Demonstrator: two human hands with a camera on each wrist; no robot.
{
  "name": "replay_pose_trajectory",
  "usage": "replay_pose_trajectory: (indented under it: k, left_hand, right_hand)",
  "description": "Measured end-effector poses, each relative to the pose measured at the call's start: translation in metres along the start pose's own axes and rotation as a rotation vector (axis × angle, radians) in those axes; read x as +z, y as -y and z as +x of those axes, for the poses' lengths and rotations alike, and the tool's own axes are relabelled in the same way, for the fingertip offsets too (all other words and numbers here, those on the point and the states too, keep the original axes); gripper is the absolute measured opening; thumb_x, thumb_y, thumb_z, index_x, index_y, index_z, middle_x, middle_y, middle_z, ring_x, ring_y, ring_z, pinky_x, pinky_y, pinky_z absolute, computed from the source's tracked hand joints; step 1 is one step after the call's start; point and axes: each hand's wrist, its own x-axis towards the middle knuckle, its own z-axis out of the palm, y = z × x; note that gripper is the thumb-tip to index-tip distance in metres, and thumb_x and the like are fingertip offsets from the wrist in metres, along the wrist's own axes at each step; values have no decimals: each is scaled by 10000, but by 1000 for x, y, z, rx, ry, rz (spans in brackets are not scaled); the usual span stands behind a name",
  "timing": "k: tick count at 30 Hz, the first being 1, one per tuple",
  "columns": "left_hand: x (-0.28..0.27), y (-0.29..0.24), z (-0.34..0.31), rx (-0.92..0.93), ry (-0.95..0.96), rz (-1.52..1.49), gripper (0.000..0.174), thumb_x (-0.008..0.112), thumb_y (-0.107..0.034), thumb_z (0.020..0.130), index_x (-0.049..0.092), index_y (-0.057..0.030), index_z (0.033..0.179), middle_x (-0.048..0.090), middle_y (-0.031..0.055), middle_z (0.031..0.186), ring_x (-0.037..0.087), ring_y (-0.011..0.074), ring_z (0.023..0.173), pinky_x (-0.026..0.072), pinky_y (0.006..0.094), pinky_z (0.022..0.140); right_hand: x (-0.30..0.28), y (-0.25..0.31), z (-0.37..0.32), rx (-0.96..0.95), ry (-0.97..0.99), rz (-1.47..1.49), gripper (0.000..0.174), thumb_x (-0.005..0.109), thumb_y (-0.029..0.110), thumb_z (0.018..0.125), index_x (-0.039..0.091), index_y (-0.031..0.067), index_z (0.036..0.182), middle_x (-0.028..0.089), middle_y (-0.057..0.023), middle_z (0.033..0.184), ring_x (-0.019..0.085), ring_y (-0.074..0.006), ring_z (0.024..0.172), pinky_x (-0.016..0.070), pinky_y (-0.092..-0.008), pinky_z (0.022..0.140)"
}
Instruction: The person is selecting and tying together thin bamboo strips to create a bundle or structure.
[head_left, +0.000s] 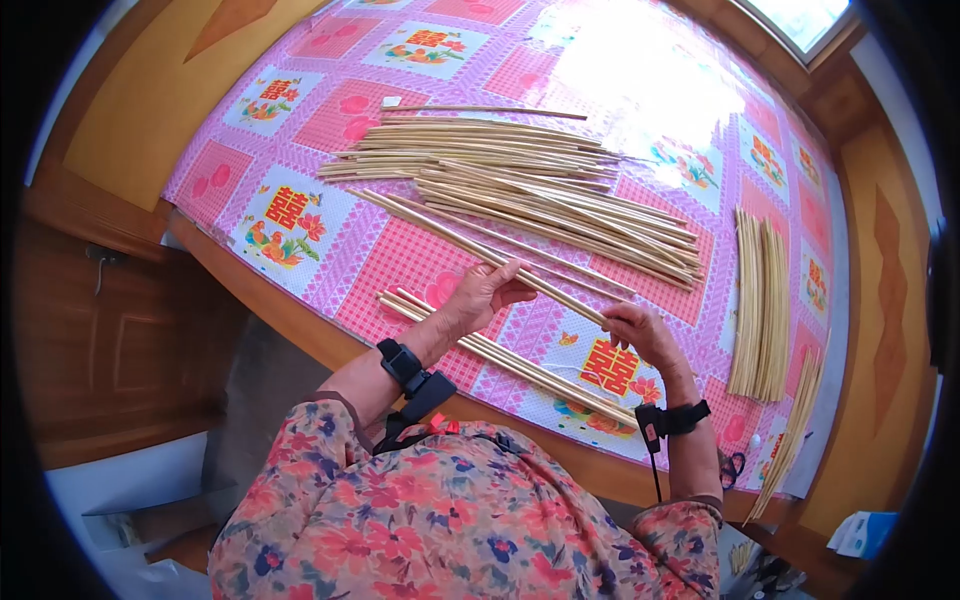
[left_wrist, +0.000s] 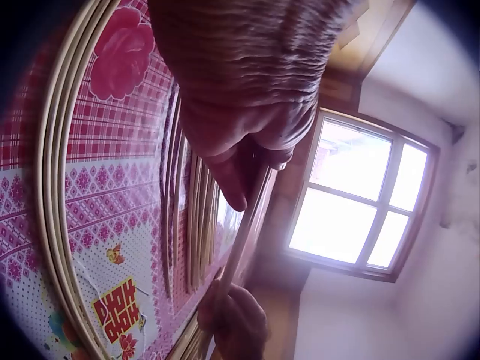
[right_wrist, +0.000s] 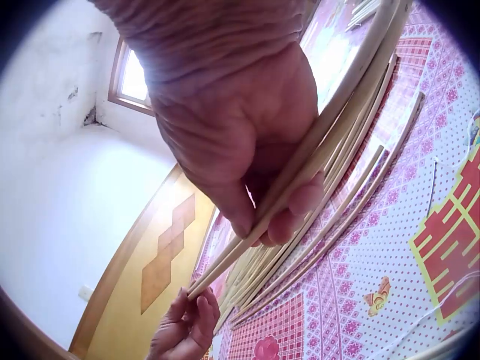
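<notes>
Both hands hold a pair of long, thin pale wooden sticks (head_left: 560, 298) slanting over the table. My left hand (head_left: 487, 297) pinches them near the middle between thumb and fingers. Farther along, toward the lower right end, my right hand (head_left: 645, 335) grips the same sticks; in the right wrist view, two sticks (right_wrist: 289, 180) run side by side through its fingers. Just beyond them one thin stick (head_left: 590, 275) lies on the tablecloth. Between the hands and the body, several sticks (head_left: 540, 374) lie side by side, partly beneath the left forearm.
Two overlapping piles of sticks, a farther pile (head_left: 480, 150) and a nearer pile (head_left: 560, 215), lie beyond the hands. At the right stand-off side are bundled sticks (head_left: 757, 310) and a slimmer bundle (head_left: 790, 440) overhanging the table edge. A patterned tablecloth (head_left: 330, 245) covers the table.
</notes>
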Motion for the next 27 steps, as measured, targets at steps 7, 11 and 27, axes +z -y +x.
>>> replay_pose_trajectory:
  k: [7,11,27]
  left_hand:
    - [-5,2,-3,18,-2,37,233,493,-191,861,555,0,980,592,140,946,582,226,889,489,341,824]
    - [2,7,-3,26,-15,9,219,510,-175,851,557,10,960,600,129,912,588,224,873,497,348,802]
    - [15,22,-12,-39,1,67,266,486,-201,865,537,17,1009,593,134,923,588,214,863,493,337,810]
  right_hand:
    - [21,12,5,-229,-223,-451,178,568,152,786,572,33,919,576,-119,771,570,-234,673,459,-317,591]
    - [52,24,19,-384,-427,-651,209,571,188,768,545,76,942,559,-111,815,559,-276,762,452,-374,630]
    - [59,41,38,-518,-378,-726,154,569,207,711,554,56,683,550,-108,699,566,-279,702,455,-373,607]
